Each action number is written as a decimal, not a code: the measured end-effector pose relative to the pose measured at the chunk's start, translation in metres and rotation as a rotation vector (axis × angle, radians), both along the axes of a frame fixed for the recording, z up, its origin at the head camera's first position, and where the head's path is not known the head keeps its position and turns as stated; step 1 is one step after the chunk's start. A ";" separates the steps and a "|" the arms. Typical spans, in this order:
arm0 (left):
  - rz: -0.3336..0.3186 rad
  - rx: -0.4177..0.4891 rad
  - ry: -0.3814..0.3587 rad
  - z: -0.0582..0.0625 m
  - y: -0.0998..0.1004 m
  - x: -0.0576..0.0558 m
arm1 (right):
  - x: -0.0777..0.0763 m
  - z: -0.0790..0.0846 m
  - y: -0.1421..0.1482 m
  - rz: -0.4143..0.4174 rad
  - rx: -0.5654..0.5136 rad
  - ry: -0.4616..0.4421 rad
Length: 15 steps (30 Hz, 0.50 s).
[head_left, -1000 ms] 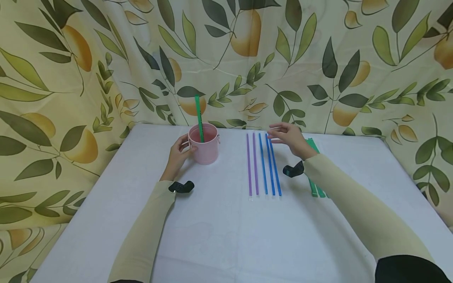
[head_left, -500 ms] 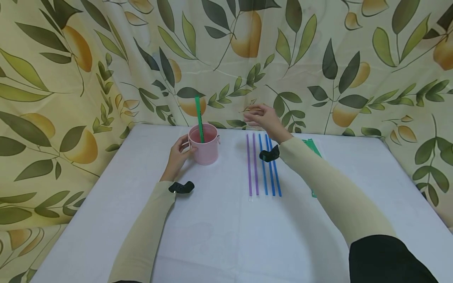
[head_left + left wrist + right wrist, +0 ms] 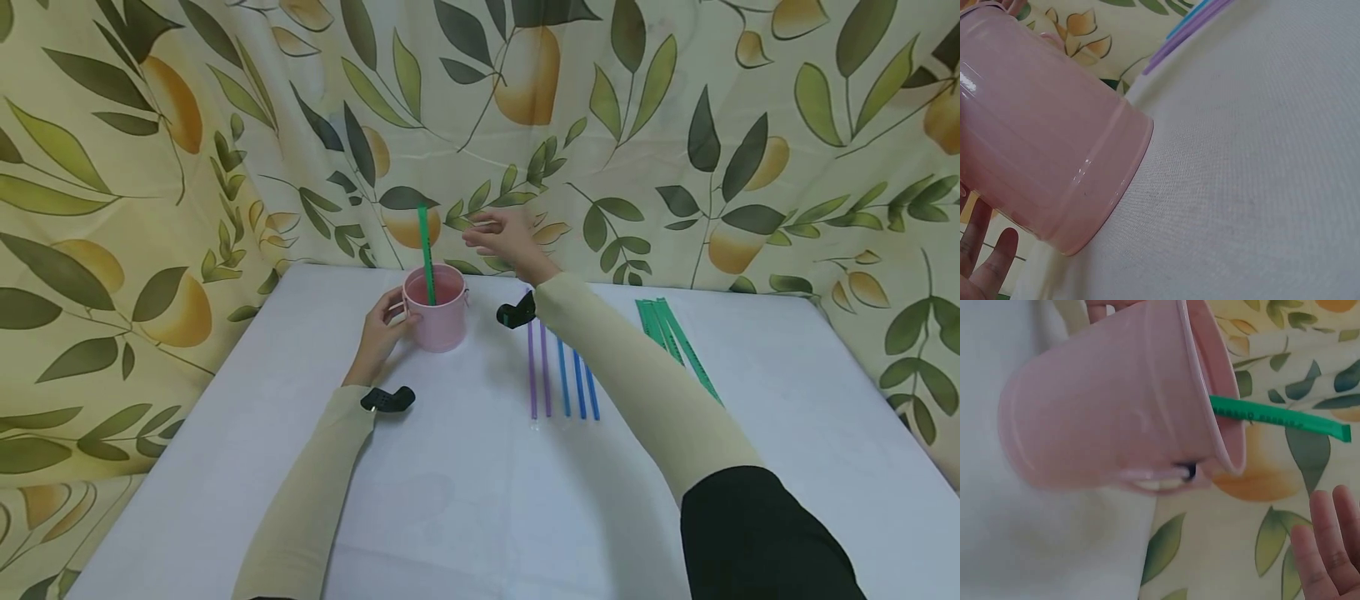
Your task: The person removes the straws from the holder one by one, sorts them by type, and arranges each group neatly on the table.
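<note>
A pink bucket [image 3: 441,327] with small side handles stands upright on the white table. My left hand [image 3: 377,329] holds it by its left side, with the thumb at the front. Out of the bucket leans a slim green wrapper [image 3: 1272,417] with print on it, straw-like in shape. My right hand [image 3: 510,242] hovers to the right of and above the bucket's rim, holding nothing. In the right wrist view its fingers [image 3: 1329,550] extend apart from the wrapper. The left wrist view shows the bucket wall [image 3: 1041,125] close up, with left-hand fingers [image 3: 997,262] beside it.
Purple straws [image 3: 545,367] and blue straws [image 3: 579,383] lie side by side right of the bucket, partly under the right forearm. Several green wrappers [image 3: 686,342] lie farther right. A leaf-and-fruit patterned cloth [image 3: 637,167] hangs behind the table.
My right hand has moved left, from over the blue straws toward the bucket. The left hand still holds the bucket in place.
</note>
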<state>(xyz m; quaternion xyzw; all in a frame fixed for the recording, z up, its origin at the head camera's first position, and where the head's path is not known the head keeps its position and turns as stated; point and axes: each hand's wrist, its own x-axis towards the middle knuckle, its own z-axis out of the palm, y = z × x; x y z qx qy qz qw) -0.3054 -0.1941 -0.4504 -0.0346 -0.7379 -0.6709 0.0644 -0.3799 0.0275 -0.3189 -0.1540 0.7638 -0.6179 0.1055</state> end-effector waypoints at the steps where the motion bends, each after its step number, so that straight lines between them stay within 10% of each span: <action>1: 0.000 0.002 0.003 0.000 0.000 0.000 | 0.000 -0.001 -0.004 0.004 0.013 -0.001; 15: 0.019 -0.028 0.049 0.000 0.001 0.002 | -0.015 -0.020 -0.049 -0.033 0.015 -0.051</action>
